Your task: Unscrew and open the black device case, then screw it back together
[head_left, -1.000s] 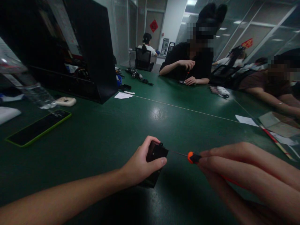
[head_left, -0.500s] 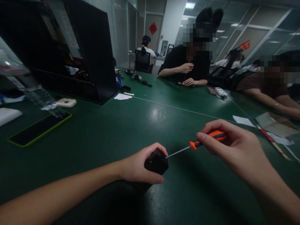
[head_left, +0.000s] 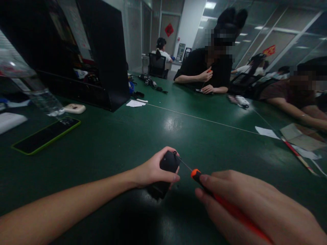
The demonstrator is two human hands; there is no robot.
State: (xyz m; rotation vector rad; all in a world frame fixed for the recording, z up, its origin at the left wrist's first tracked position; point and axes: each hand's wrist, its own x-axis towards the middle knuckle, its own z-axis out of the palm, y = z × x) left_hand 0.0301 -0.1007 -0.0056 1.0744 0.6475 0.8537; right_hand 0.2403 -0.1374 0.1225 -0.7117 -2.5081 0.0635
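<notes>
A black boxy device (head_left: pixel 169 161) is gripped in my left hand (head_left: pixel 153 170), tilted a little above the green table, with the thumb along its near side. A small hole shows in its end face. My right hand (head_left: pixel 245 200) is closed around an orange and black screwdriver (head_left: pixel 196 173). The screwdriver's thin shaft runs up and left, and its tip is at the upper right corner of the device, beside a small dark round part (head_left: pixel 175 153). Whether the tip sits in a screw is too small to tell.
On the left of the green table (head_left: pixel 122 132) lie a phone in a green case (head_left: pixel 46 136), a water bottle (head_left: pixel 43 92) and a white case (head_left: pixel 74 108). A black open-sided box (head_left: pixel 112 58) stands behind. Papers (head_left: pixel 267 132) lie right. Across the table, a co-worker (head_left: pixel 204 64) handles something small.
My right hand has come down and nearer, so the screwdriver now slopes up towards the device. My left hand has raised the device slightly and turned its end face upward.
</notes>
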